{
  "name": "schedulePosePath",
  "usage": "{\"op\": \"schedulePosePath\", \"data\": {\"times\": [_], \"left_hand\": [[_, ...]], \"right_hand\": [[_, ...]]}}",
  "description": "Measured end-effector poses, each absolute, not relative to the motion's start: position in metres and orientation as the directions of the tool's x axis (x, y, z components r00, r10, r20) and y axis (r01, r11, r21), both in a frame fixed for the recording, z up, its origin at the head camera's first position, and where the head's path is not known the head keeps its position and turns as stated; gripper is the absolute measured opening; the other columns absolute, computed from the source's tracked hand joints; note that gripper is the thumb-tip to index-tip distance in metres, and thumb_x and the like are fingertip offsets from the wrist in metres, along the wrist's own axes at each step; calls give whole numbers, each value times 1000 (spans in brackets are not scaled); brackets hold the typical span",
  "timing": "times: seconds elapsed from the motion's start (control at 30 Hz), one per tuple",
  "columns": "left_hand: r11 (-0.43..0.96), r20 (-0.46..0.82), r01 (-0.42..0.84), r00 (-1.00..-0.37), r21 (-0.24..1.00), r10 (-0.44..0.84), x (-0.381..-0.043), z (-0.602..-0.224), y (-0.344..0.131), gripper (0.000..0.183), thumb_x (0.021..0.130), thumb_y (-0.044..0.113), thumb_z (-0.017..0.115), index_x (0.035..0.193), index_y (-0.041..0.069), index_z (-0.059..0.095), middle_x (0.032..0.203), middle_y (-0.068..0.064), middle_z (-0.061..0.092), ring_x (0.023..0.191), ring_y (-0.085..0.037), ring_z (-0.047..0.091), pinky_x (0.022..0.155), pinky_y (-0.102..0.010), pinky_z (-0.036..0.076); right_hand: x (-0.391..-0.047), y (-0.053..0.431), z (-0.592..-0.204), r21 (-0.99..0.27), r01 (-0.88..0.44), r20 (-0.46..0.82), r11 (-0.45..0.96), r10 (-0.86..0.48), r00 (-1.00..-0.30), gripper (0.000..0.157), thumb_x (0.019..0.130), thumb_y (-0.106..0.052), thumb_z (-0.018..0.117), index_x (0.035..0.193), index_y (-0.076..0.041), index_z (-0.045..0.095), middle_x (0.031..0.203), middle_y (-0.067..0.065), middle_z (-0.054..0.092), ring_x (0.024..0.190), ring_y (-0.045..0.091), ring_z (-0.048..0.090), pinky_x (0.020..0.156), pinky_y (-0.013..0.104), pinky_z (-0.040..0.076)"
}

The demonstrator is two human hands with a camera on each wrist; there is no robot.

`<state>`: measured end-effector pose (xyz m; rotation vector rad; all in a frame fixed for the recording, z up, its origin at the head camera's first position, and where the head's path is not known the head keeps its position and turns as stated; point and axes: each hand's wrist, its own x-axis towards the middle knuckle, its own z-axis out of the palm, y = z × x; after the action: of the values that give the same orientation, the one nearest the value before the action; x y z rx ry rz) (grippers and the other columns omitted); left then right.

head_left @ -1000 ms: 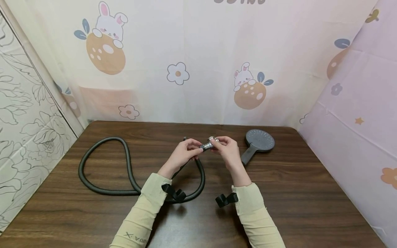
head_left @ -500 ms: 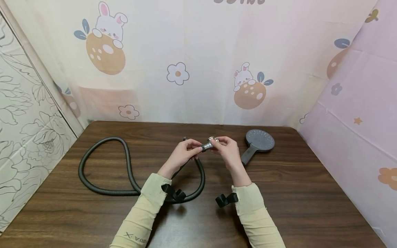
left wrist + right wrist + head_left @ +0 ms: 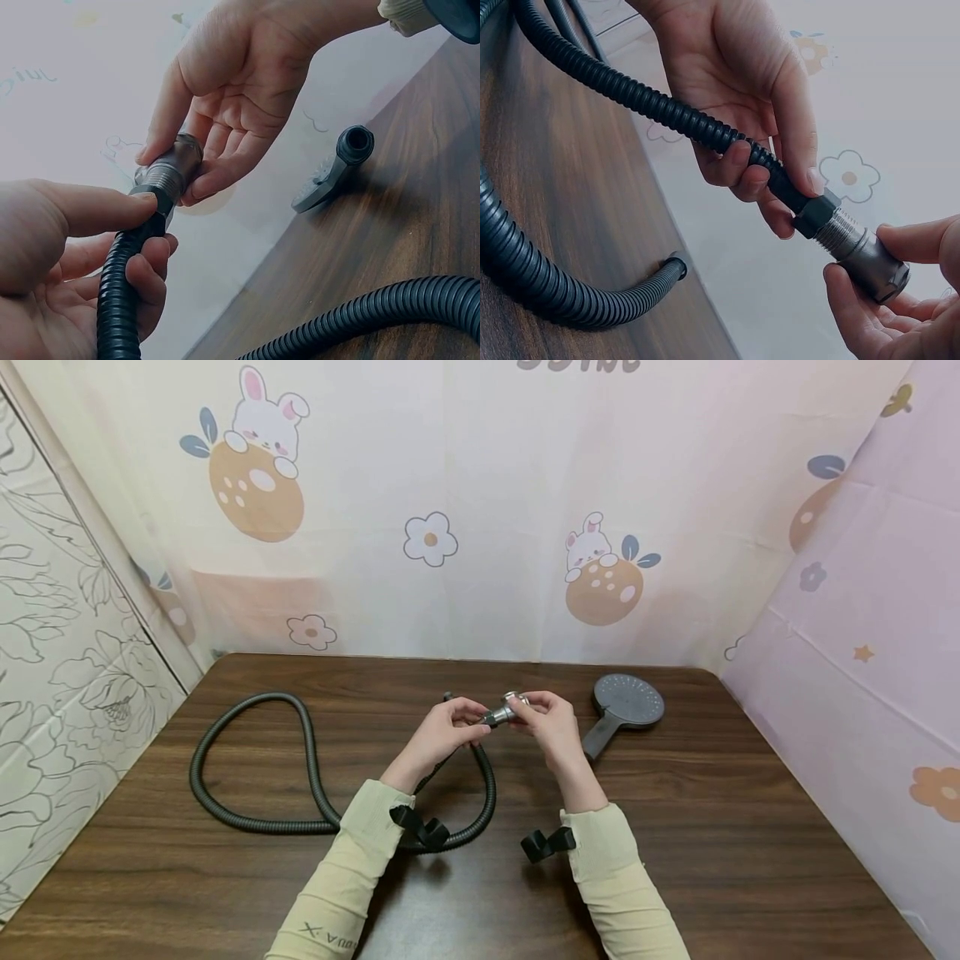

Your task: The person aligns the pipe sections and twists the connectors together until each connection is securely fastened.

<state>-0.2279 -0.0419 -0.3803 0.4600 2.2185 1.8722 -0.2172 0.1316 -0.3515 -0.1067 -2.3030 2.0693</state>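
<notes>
In the head view my left hand (image 3: 437,739) holds one end of a black corrugated shower hose (image 3: 641,97), its thumb and fingers on the dark hex nut (image 3: 816,216). My right hand (image 3: 553,732) pinches a silver metal fitting (image 3: 874,266) between thumb and fingers. The fitting meets the nut in line, and part of its thread (image 3: 161,178) shows between them. Both pieces are held up off the table. How deep the thread sits inside the nut is hidden.
A grey shower head (image 3: 628,700) lies on the brown wooden table (image 3: 720,827), right of my right hand, handle towards me. The rest of the hose (image 3: 197,768) loops across the left side, passing under my left wrist. Printed curtains (image 3: 495,468) hang behind the table.
My left thumb has shifted slightly downward at the nut. The right hand, the fitting, the hose loops and the shower head stay where they were.
</notes>
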Motion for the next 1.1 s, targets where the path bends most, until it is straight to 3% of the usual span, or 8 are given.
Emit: {"op": "schedulePosePath", "data": {"times": [0.47, 0.63, 0.9, 1.1], "left_hand": [[157, 31, 91, -935, 983, 352, -229, -381, -41, 24, 86, 15, 63, 108, 7, 60, 91, -8, 61, 86, -46, 53, 77, -53, 45], [163, 39, 103, -935, 981, 353, -230, -382, -41, 24, 85, 15, 64, 108, 7, 60, 93, -8, 61, 81, -39, 55, 70, -43, 48], [171, 30, 102, -924, 980, 381, -223, -370, -42, 27, 88, 14, 61, 112, 2, 57, 96, -12, 60, 67, -14, 54, 62, -26, 45], [171, 23, 96, -923, 980, 384, -225, -374, -43, 28, 89, 16, 59, 114, 2, 57, 88, -8, 60, 69, -16, 54, 62, -26, 45]], "right_hand": [[-217, 132, -352, -994, 22, -15, 104, 74, -997, 33, 87, -14, 61, 111, 7, 53, 106, 25, 61, 74, 9, 64, 80, 38, 51], [-217, 132, -352, -994, 21, -13, 104, 74, -997, 33, 87, -14, 61, 111, 7, 53, 106, 25, 61, 74, 9, 64, 81, 39, 51], [-217, 132, -352, -995, 22, -15, 95, 74, -997, 32, 87, -14, 61, 111, 7, 53, 105, 25, 61, 73, 8, 64, 83, 41, 50], [-217, 133, -352, -995, 21, -14, 97, 74, -997, 32, 87, -14, 61, 110, 7, 53, 105, 25, 61, 73, 9, 64, 82, 41, 50]]}}
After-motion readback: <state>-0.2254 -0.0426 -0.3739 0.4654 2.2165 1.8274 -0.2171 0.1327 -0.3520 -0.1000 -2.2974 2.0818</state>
